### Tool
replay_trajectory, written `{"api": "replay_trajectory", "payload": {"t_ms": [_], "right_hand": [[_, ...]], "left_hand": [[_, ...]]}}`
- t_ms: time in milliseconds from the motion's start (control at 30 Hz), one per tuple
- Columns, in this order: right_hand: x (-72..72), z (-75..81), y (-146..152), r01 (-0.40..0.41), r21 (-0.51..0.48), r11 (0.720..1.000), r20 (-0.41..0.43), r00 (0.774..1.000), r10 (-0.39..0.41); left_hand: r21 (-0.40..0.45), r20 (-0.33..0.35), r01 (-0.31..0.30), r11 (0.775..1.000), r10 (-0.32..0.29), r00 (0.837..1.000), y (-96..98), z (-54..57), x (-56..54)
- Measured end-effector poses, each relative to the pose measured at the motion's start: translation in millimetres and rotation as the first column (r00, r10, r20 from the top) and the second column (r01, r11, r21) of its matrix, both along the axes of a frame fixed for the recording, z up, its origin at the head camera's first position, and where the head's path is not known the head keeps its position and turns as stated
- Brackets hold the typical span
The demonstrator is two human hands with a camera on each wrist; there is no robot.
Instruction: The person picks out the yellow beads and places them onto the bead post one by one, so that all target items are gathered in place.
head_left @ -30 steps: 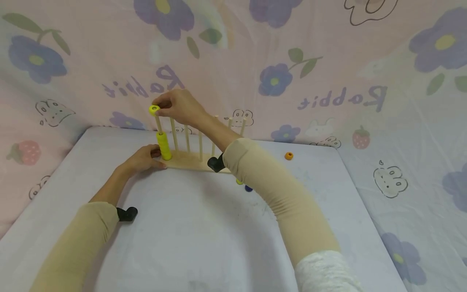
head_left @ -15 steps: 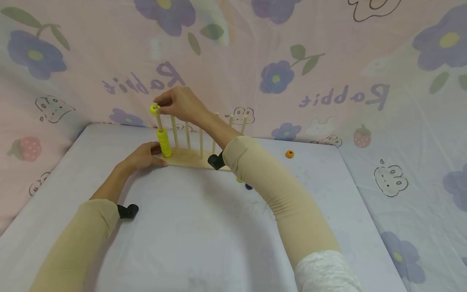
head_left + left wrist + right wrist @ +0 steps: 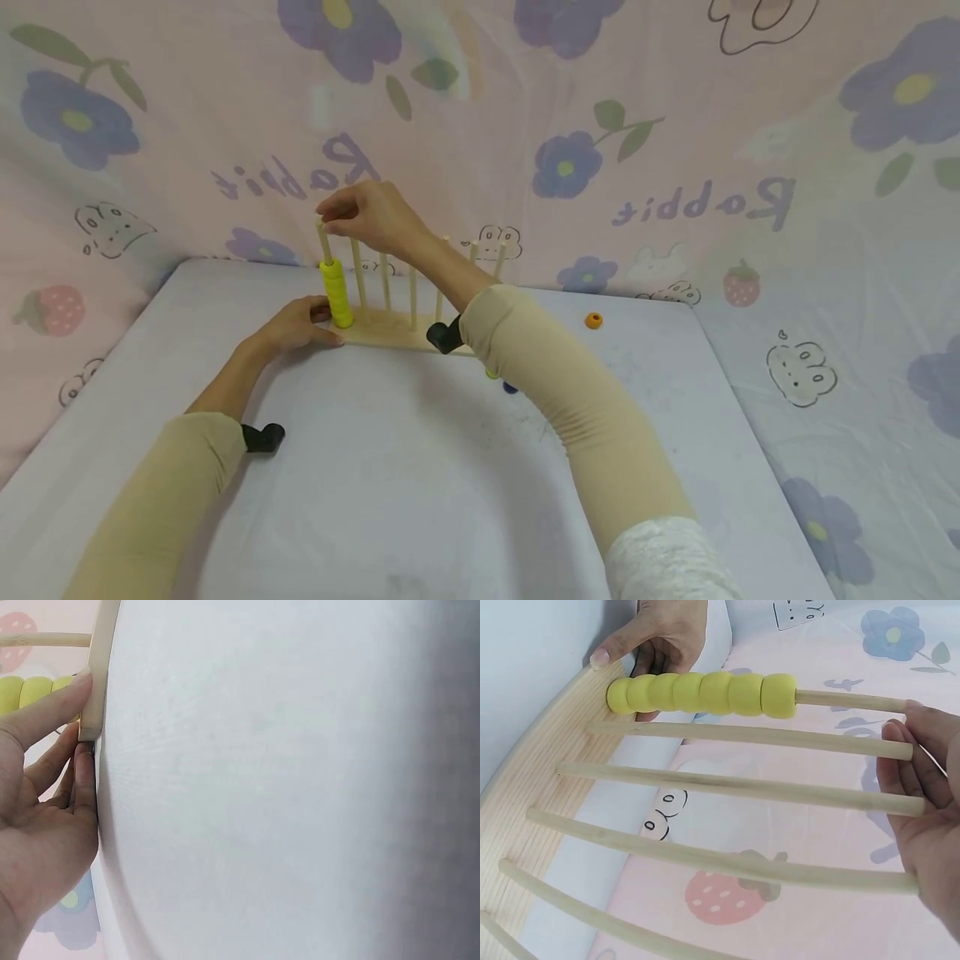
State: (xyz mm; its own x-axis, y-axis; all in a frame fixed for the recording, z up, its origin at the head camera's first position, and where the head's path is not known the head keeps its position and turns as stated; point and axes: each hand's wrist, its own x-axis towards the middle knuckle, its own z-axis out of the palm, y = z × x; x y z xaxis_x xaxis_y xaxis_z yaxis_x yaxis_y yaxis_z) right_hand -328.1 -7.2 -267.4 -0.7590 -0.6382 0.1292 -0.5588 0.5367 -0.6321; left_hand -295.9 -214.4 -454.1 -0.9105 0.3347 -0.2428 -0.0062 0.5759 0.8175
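A wooden peg rack (image 3: 375,328) stands on the table, with several upright pegs in its base. Yellow beads (image 3: 337,296) are stacked on its leftmost peg (image 3: 847,700); that peg's upper part is bare. My left hand (image 3: 291,324) holds the base's left end, thumb on top and other fingers against the end, as the left wrist view shows. My right hand (image 3: 375,218) is at the top of the beaded peg, a fingertip touching its tip. No bead shows between its fingers. The right forearm hides the rack's right end in the head view.
An orange bead (image 3: 594,321) lies on the table to the right of the rack. A yellow-green bead (image 3: 492,374) and a dark blue bead (image 3: 511,387) lie partly hidden by the right sleeve. A patterned cloth (image 3: 480,108) hangs behind the table.
The yellow bead held at the peg's top has left my right fingers and slid down onto the stack, which is taller. My left hand stays on the base.
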Motion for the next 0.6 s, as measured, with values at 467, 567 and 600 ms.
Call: {"api": "replay_trajectory", "payload": {"t_ms": [467,567,600], "right_hand": [[4.2,7.8,22,0.03,-0.173,0.985,0.022,0.999,-0.026],[8.3,11.3,30,0.029,-0.229,0.973,0.026,0.999,-0.024],[9.6,12.1,32,0.031,-0.242,0.97,0.029,0.999,-0.024]], "left_hand": [[0.009,-0.026,0.021,1.0,-0.021,0.999,-3.0,-4.6,-0.4],[0.009,-0.03,0.021,1.0,-0.02,0.999,-3.4,-4.5,-1.2],[0.007,-0.031,0.02,1.0,-0.019,0.999,-3.6,-4.4,-1.4]]}}
